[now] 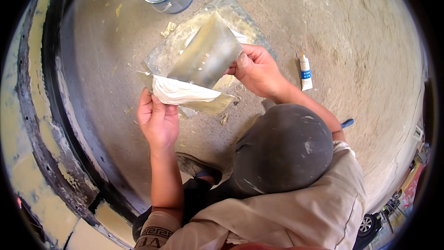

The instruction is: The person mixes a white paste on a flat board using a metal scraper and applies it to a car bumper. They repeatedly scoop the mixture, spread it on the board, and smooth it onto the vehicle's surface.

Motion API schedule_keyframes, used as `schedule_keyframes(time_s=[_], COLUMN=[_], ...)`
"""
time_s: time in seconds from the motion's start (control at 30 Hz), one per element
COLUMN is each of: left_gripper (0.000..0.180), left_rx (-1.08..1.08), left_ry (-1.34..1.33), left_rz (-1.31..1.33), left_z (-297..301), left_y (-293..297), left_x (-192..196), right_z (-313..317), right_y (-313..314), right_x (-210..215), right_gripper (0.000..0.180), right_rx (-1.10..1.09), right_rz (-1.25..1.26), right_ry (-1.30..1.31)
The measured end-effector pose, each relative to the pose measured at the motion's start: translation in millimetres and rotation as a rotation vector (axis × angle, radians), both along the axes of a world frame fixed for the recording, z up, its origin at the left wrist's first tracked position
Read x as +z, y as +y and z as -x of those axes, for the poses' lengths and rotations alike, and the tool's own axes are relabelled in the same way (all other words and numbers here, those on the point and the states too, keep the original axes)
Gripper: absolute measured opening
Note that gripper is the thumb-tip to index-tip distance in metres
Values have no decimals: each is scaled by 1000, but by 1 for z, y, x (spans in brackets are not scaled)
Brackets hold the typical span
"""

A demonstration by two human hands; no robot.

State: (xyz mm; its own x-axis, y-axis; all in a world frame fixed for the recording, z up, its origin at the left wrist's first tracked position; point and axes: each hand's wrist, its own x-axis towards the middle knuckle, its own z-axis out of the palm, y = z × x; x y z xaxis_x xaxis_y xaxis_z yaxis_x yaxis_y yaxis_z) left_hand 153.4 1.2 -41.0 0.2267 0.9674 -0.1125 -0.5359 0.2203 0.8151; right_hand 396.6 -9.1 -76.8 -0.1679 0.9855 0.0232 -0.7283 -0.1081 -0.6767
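My left hand (159, 119) is closed, thumb on top, on one end of a thin metal putty spreader (213, 106) with a thick layer of white putty (180, 90) along it. My right hand (257, 71) pinches the right edge of a second, wider metal spreader (207, 52), greyish and smeared yellow. The wide spreader's lower edge meets the white putty on the other one. Beneath both lies a square mixing board (252, 25), crusted with dried yellowish filler. More white putty shows on the board, partly hidden by the wide spreader.
A lidded blue-and-white tin (173, 1) stands beyond the board. To the right lies a white-and-blue tube (305, 75), with a blue handle (347, 123) nearer me. Along the left runs a vehicle body panel (34, 102) with filler patches. My bent knee (284, 150) is close below the hands.
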Motion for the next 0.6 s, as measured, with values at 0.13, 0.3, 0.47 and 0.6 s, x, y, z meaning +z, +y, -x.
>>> schedule_keyframes(time_s=[0.13, 0.3, 0.47, 0.6], left_gripper=[24, 24, 26, 27], left_rx=[0, 121, 131, 143], left_ry=[-10, 170, 226, 329], left_rz=[-3, 78, 99, 89], left_z=[-4, -9, -8, -21], left_y=[-3, 1, 7, 9], left_x=[-3, 8, 15, 21], right_z=[-4, -17, -20, -13], right_y=[2, 14, 25, 27], right_x=[2, 3, 17, 24], right_gripper=[39, 31, 31, 30], right_rx=[6, -222, -317, -304], right_rz=[146, 189, 99, 81], right_ry=[76, 106, 0, 24])
